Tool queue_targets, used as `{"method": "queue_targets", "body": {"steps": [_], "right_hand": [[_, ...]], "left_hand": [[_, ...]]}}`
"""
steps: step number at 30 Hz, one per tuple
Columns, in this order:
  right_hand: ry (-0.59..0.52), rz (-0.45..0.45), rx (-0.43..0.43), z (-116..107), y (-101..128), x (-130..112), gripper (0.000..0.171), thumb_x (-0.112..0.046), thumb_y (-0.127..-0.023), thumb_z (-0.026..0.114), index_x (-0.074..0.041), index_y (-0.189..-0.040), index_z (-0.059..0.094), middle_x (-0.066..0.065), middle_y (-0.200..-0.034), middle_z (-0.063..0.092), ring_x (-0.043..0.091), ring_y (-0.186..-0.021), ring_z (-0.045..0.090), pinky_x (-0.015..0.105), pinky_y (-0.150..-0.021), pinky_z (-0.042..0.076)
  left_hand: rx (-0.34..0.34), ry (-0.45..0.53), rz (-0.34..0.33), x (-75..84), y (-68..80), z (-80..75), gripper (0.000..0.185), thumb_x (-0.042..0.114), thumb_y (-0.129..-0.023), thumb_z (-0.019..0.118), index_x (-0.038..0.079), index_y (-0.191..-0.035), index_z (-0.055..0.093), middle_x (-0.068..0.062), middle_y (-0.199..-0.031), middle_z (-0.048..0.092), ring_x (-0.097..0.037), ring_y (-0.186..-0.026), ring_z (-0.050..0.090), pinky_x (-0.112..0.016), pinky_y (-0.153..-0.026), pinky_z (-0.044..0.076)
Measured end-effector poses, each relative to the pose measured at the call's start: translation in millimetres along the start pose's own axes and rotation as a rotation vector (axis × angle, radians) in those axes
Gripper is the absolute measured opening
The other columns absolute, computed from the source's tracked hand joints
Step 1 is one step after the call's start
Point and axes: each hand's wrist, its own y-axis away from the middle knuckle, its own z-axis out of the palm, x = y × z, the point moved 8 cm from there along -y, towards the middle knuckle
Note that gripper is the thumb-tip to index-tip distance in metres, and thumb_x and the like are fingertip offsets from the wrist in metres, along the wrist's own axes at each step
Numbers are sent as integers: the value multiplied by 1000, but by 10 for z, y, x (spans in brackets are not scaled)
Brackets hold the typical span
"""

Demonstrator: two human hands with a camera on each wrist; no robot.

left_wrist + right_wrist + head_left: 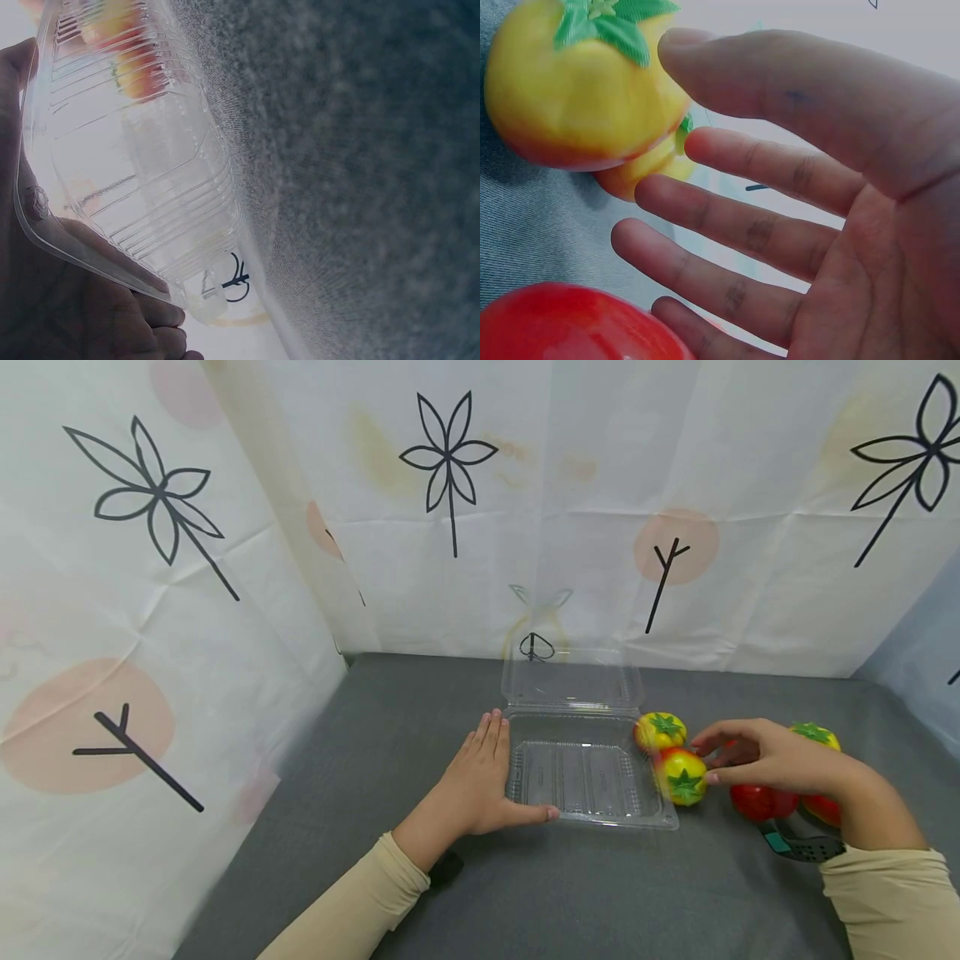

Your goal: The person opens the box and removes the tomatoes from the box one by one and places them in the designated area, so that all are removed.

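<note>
A clear plastic clamshell container (581, 814) lies on the table with its lid (573, 681) raised at the back. My left hand (480, 785) rests along its left side, fingers straight and thumb at the front edge; the left wrist view shows the hand at the rim (64, 251). Two yellow-and-red toy tomatoes sit by the right rim, one farther back (663, 729) and a nearer one (684, 777). My right hand (772, 760) hovers just right of the nearer tomato (577, 90), fingers spread and slightly bent, holding nothing. Whether its thumb touches that tomato I cannot tell.
Under and beyond the right hand lie more toy tomatoes: a red one (761, 802), a partly hidden red one (823, 810) and a yellow one with green leaves (817, 733). The grey tabletop (600, 893) ends at a patterned white cloth (750, 618) behind.
</note>
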Motion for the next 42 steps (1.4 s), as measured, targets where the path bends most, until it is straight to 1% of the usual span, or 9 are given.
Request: {"method": "queue_targets", "body": {"steps": [5, 13, 19, 24, 29, 33, 37, 40, 42], "right_hand": [[13, 16, 5, -3, 3, 2, 44, -17, -99, 76, 2, -136, 63, 22, -132, 69, 2, -103, 70, 22, -82, 60], [28, 41, 17, 11, 11, 10, 46, -20, -99, 76, 2, -137, 62, 18, -131, 70, 2, -102, 70, 22, -83, 60], [49, 50, 31, 5, 8, -28, 47, -22, -99, 76, 2, -137, 63, 16, -129, 71, 4, -103, 70, 23, -82, 60], [51, 44, 36, -1, 4, -65, 45, -22, -100, 76, 2, -137, 63, 16, -129, 71, 3, -103, 70, 24, -82, 60], [57, 41, 44, -7, 1, -72, 44, -22, -102, 74, 1, -137, 63, 16, -130, 70, 0, -103, 69, 23, -83, 59], [84, 42, 84, -35, -3, -59, 42, -23, -102, 73, 1, -136, 64, 17, -132, 70, -1, -103, 67, 23, -82, 60], [104, 38, 171, -87, 16, -94, 38, -24, -101, 74, -2, -131, 68, 17, -129, 71, 1, -99, 68, 24, -78, 61], [118, 40, 234, -126, 43, -150, 34, -24, -101, 76, -4, -128, 69, 18, -127, 72, -3, -97, 67, 24, -76, 61], [132, 43, 266, -148, 53, -184, 33, -25, -101, 75, -6, -127, 70, 17, -127, 72, -6, -98, 66, 24, -76, 61]], "left_hand": [[-4, 6, -1, 11, 0, 3, 142, 99, -79, 51, 1, -170, 4, -16, -179, -6, -29, -167, -6, -51, -136, 12], [-14, 3, 3, 18, 24, -25, 141, 99, -79, 50, 1, -170, 4, -17, -179, -3, -30, -167, -5, -51, -136, 13], [-30, 2, -4, -17, 54, -51, 141, 98, -79, 50, 0, -169, 4, -18, -179, -4, -30, -167, -5, -51, -136, 12], [-39, 2, -11, -55, 73, -78, 142, 98, -79, 52, 0, -169, 5, -17, -179, -4, -30, -167, -5, -51, -136, 12], [-44, 1, -4, -78, 80, -99, 142, 97, -78, 55, -1, -169, 5, -17, -179, -5, -29, -167, -4, -51, -136, 13], [-42, -14, 6, -83, 77, -108, 142, 97, -78, 54, -1, -169, 6, -17, -179, -4, -28, -167, -4, -51, -136, 13], [-27, -39, 19, -85, 60, -126, 141, 98, -78, 54, -2, -169, 10, -18, -179, -1, -30, -168, 0, -51, -135, 14], [-1, -68, 30, -90, 41, -156, 139, 97, -79, 53, -1, -169, 14, -18, -179, 5, -33, -167, 5, -52, -135, 16], [28, -82, 37, -102, 23, -188, 134, 95, -81, 54, 1, -169, 19, -18, -178, 14, -37, -166, 12, -54, -134, 20]]}}
